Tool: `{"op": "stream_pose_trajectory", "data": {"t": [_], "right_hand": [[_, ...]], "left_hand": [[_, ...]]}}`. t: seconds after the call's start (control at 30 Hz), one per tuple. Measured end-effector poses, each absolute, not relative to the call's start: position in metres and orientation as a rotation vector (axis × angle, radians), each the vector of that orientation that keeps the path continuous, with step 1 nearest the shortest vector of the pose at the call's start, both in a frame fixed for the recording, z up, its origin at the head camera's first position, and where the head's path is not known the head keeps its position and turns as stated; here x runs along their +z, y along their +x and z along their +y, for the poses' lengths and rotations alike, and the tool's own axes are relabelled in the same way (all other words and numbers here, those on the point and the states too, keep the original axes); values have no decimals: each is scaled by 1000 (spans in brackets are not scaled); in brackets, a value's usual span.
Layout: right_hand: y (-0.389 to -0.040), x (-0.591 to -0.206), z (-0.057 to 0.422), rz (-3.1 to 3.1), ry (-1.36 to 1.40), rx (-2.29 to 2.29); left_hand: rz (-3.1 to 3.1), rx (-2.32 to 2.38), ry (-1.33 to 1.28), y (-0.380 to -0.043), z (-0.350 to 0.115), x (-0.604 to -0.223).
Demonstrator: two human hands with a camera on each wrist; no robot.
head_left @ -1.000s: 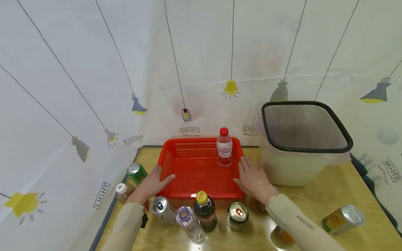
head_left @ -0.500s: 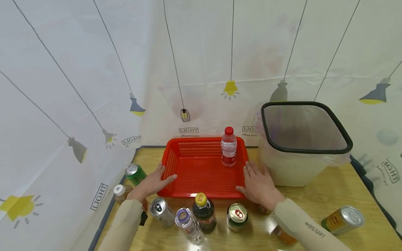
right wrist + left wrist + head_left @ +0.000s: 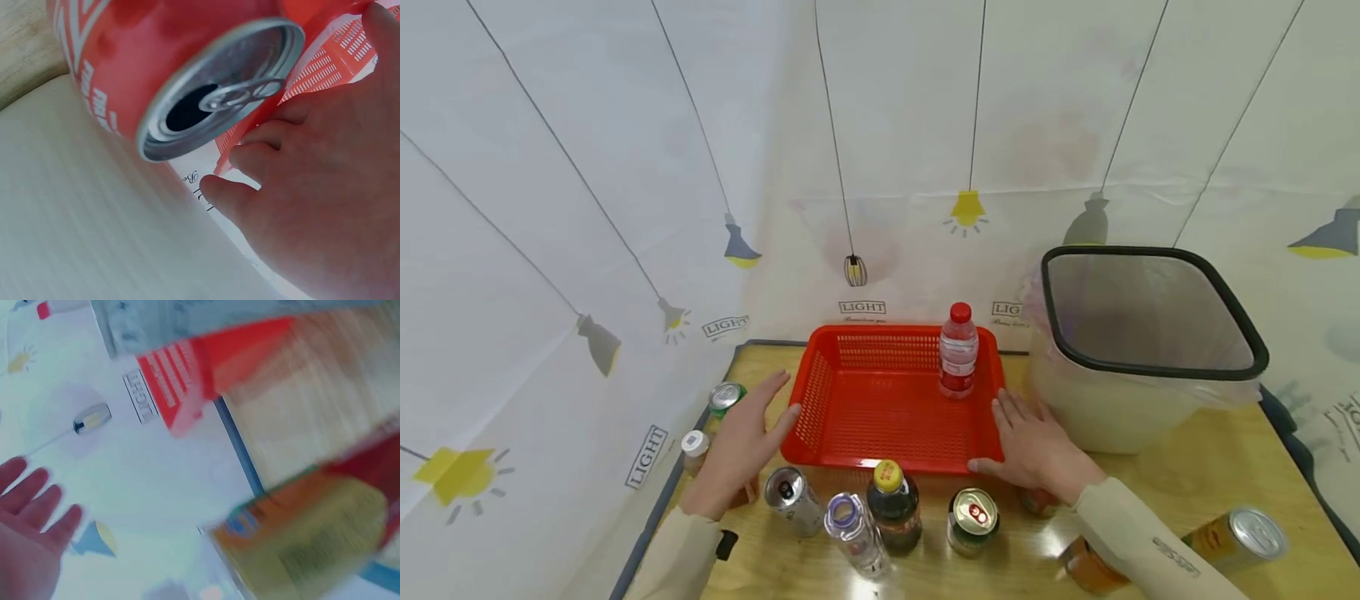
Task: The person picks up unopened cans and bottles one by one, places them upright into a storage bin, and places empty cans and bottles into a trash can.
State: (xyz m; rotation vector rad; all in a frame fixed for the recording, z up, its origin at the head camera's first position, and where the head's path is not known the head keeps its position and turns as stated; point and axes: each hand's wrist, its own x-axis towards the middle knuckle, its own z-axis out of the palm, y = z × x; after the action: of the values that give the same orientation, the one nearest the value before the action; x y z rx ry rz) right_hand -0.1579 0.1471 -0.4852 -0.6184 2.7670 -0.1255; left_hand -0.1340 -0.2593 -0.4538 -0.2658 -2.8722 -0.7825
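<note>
A red plastic basket (image 3: 887, 421) sits on the table, with a red-capped clear bottle (image 3: 958, 362) standing in its right part. My left hand (image 3: 737, 446), fingers straight and thumb spread, hovers beside the basket's left wall, apart from it. My right hand (image 3: 1037, 446) lies along the basket's right wall with extended fingers; in the right wrist view the hand (image 3: 331, 169) is near a red can (image 3: 169, 69) with an opened top. Neither hand grips anything. A green can (image 3: 727, 398) and a white-capped bottle (image 3: 695, 450) are partly hidden behind my left hand.
A black-rimmed bin (image 3: 1105, 408) with a liner stands right of the basket. In front are a silver can (image 3: 793, 502), purple-rimmed clear bottle (image 3: 857, 537), yellow-capped cola bottle (image 3: 895, 512) and dark green can (image 3: 972, 523). Orange cans (image 3: 1236, 537) (image 3: 1090, 567) lie right.
The basket slid slightly right between the two earlier frames. Since then my left hand has come away from its left wall, moving left. My right hand stays along the right wall.
</note>
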Motion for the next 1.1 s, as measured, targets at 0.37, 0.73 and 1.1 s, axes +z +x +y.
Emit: {"op": "stream_pose_trajectory", "data": {"t": [0.37,0.73,1.1], "right_hand": [[-155,-495,155,2767,-602,-203],[-156,-495,149,2768,-620,-212],[-156,-496,150,2770,-603,-214]], "left_hand": [[-2315,-910,-231,-103,-315,-464],[-2485,-1294,412,-80,-335,-504],[-2333,-1366,523,-92,-326,-535]]}}
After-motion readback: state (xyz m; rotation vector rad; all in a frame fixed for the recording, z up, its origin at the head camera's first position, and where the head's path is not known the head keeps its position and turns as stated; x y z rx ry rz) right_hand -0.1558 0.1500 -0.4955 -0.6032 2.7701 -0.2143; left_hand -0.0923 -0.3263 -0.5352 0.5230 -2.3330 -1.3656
